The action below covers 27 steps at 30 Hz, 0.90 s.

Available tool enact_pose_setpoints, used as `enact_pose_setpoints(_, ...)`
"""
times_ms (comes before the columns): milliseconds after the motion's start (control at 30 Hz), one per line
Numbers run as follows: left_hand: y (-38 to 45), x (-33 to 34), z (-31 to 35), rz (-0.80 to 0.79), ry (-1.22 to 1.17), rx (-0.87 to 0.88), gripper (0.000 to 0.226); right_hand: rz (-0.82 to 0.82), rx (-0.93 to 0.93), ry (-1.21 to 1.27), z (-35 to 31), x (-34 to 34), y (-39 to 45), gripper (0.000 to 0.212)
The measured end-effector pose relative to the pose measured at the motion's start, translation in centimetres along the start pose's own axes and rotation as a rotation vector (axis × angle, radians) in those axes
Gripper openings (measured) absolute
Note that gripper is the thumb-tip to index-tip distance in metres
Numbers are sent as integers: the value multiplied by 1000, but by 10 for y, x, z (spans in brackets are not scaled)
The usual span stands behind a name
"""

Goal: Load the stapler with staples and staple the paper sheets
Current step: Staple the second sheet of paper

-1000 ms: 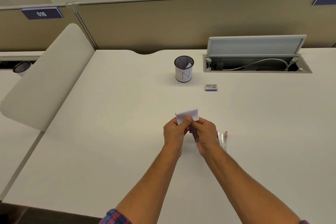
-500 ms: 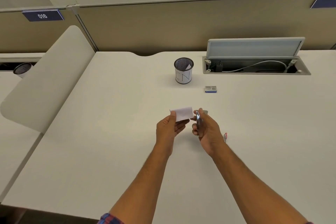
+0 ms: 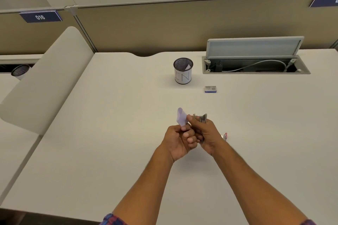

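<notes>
Desk (image 3: 128, 151) carries a mesh pen cup (image 3: 183, 73) and, well apart from the hands, a staple box (image 3: 210, 89). Right hand (image 3: 206, 136) grips the stapler (image 3: 203, 118) above the desk; left hand (image 3: 178, 141) pinches the paper sheets (image 3: 181, 118) just beside it. Risk, as judged: sheets held loosely at one edge may fan or skew on entering the stapler, so the staple misses a layer

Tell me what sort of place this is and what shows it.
Most likely an open-plan office workstation: a pale desk fenced by a partition panel with a numbered plate reading 016, a flip-up cable hatch set into the desktop, and a mesh pen cup.
</notes>
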State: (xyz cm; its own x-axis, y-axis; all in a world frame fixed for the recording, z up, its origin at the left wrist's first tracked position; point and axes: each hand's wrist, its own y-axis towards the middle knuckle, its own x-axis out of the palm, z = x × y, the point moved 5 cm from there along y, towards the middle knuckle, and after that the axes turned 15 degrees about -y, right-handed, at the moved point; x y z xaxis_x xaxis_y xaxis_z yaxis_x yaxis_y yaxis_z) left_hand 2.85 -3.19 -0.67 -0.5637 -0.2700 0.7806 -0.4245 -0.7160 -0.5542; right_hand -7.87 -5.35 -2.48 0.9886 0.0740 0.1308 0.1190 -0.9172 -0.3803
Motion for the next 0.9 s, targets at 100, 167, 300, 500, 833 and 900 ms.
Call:
enact_pose_setpoints(100,0,0,-1,-28,93,-32,33,9,-33,0,-3,-1,0,32)
enact_pose_setpoints(167,0,-2,4,4,229,-12,34,28,-49,8,-4,-5,1,34)
enact_pose_setpoints(300,-2,-14,25,159,348,178,41,63,-79,29,-7,-14,6,17)
enact_pose_setpoints(500,-8,-27,51,189,363,449,40,95,-58,-6,-7,-23,6,12)
enact_pose_setpoints(833,-2,-26,54,213,350,617,11,111,-42,-8,-4,-22,4,18)
enact_pose_setpoints(900,2,-24,54,211,287,610,11,120,-53,-24,-5,-23,5,18)
